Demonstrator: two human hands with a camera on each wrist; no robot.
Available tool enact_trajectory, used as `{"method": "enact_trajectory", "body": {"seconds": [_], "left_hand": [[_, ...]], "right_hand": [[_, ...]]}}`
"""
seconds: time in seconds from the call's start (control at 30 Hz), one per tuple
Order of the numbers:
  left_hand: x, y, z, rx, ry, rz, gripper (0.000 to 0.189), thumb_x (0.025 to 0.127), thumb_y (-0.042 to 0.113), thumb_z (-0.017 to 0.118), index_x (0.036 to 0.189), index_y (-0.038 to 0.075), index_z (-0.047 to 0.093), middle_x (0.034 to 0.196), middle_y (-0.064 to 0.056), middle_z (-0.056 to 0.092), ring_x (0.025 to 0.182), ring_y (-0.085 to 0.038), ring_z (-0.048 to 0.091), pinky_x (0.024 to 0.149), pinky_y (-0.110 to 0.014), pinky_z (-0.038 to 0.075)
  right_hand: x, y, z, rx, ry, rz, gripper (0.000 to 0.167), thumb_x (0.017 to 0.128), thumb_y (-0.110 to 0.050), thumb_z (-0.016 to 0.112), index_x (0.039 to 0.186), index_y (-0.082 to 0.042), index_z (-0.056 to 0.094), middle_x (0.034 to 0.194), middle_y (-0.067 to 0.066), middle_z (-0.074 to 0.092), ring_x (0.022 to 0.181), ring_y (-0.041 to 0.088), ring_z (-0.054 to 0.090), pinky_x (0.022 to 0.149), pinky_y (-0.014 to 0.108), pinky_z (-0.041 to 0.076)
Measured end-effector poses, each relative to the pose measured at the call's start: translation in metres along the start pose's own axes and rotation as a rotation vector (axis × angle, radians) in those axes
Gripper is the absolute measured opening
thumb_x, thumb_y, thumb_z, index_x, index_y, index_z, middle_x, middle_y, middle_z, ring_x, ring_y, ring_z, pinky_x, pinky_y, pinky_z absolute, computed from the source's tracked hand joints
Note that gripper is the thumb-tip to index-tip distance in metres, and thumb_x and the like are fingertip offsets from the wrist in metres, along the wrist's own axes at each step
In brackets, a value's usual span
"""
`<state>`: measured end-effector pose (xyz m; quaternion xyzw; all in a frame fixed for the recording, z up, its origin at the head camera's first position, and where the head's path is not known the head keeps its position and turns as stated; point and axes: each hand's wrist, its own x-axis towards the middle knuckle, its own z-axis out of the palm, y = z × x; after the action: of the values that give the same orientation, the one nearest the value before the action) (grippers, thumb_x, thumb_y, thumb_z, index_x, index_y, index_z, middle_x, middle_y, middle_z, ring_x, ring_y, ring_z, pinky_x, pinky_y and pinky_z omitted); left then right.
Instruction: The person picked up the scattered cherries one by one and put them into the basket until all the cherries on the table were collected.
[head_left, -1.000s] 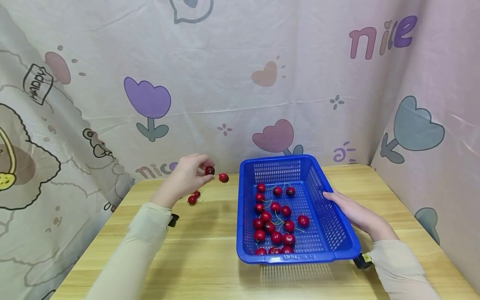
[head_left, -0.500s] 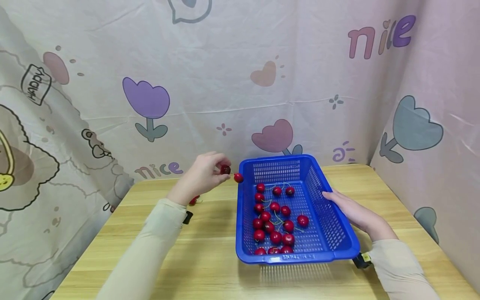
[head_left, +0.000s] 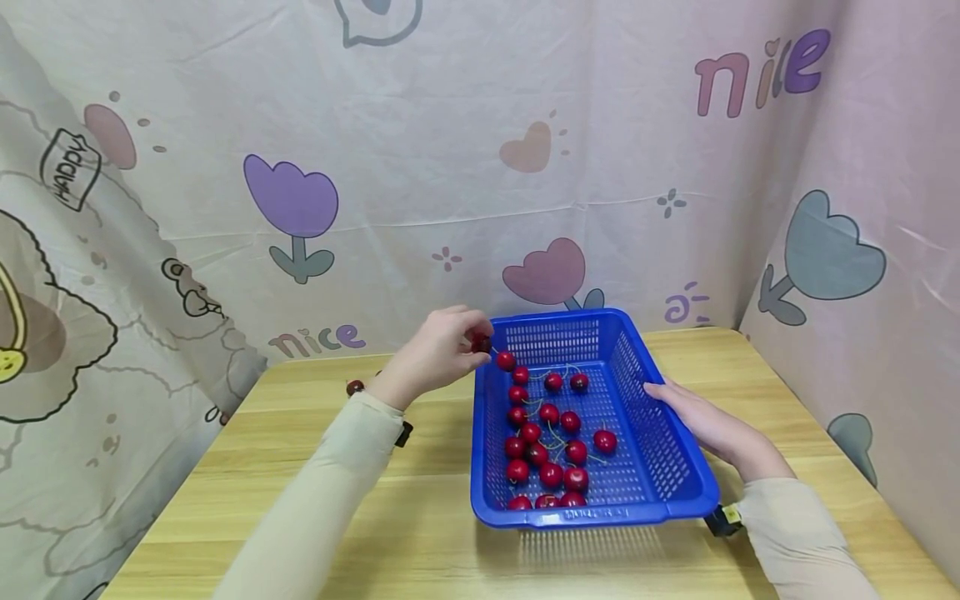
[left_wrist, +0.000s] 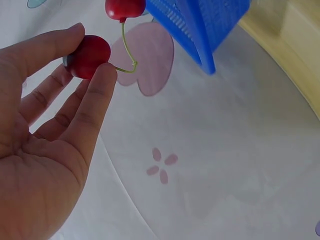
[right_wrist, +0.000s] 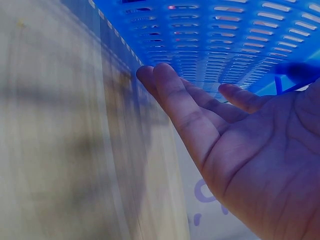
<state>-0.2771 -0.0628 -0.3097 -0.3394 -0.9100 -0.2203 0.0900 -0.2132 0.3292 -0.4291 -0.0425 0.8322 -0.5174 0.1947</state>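
Observation:
My left hand [head_left: 446,350] pinches a dark red cherry [left_wrist: 90,57] between thumb and fingertips, at the far left corner of a blue plastic basket [head_left: 600,515]. From the same forked green stem [left_wrist: 131,52] hangs a second cherry [head_left: 506,361], which overlaps the basket's inside in the head view. Several red cherries [head_left: 575,452] with stems lie on the basket floor, mostly toward its left side. My right hand [head_left: 701,421] holds the basket's right side, thumb over the rim. In the right wrist view its fingers [right_wrist: 187,112] stretch along the slotted underside.
One loose cherry [head_left: 355,387] lies on the wooden table [head_left: 420,517] behind the left forearm, which hides part of that area. A printed curtain [head_left: 420,167] hangs close behind the table and along both sides.
My left hand has moved right with the two joined cherries, from above the table to the basket's far left corner. The right hand and basket stay in place.

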Motion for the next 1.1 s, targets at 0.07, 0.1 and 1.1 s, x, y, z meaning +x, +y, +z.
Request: {"method": "enact_trajectory", "body": {"seconds": [0.07,0.1,1.1], "left_hand": [[0.003,0.003,0.004,0.01,-0.005,0.014,0.023,0.092,0.008,0.084,0.113,0.009,0.075,0.11,-0.009,0.073,0.099,-0.023,0.071,0.087,-0.035,0.066],[0.005,0.004,0.005,0.012,-0.007,0.021,0.023,0.092,0.009,0.085,0.113,0.009,0.075,0.11,-0.008,0.073,0.099,-0.023,0.071,0.087,-0.035,0.066],[0.043,0.051,0.068,0.098,-0.218,0.132,0.02,0.094,0.017,0.084,0.111,0.014,0.074,0.109,-0.002,0.075,0.1,-0.016,0.065,0.096,-0.03,0.061]], "right_hand": [[0.0,0.0,0.0,0.001,0.0,-0.001,0.083,0.112,-0.062,0.032,0.174,-0.019,-0.004,0.168,0.034,0.032,0.139,0.047,0.059,0.112,0.073,0.046],[0.0,0.0,0.0,0.003,-0.001,-0.002,0.083,0.112,-0.062,0.032,0.174,-0.019,-0.004,0.167,0.034,0.033,0.138,0.046,0.06,0.112,0.073,0.047],[-0.003,-0.004,0.001,-0.001,-0.003,-0.007,0.084,0.112,-0.062,0.032,0.174,-0.019,-0.004,0.169,0.033,0.031,0.143,0.051,0.055,0.114,0.077,0.041]]}}
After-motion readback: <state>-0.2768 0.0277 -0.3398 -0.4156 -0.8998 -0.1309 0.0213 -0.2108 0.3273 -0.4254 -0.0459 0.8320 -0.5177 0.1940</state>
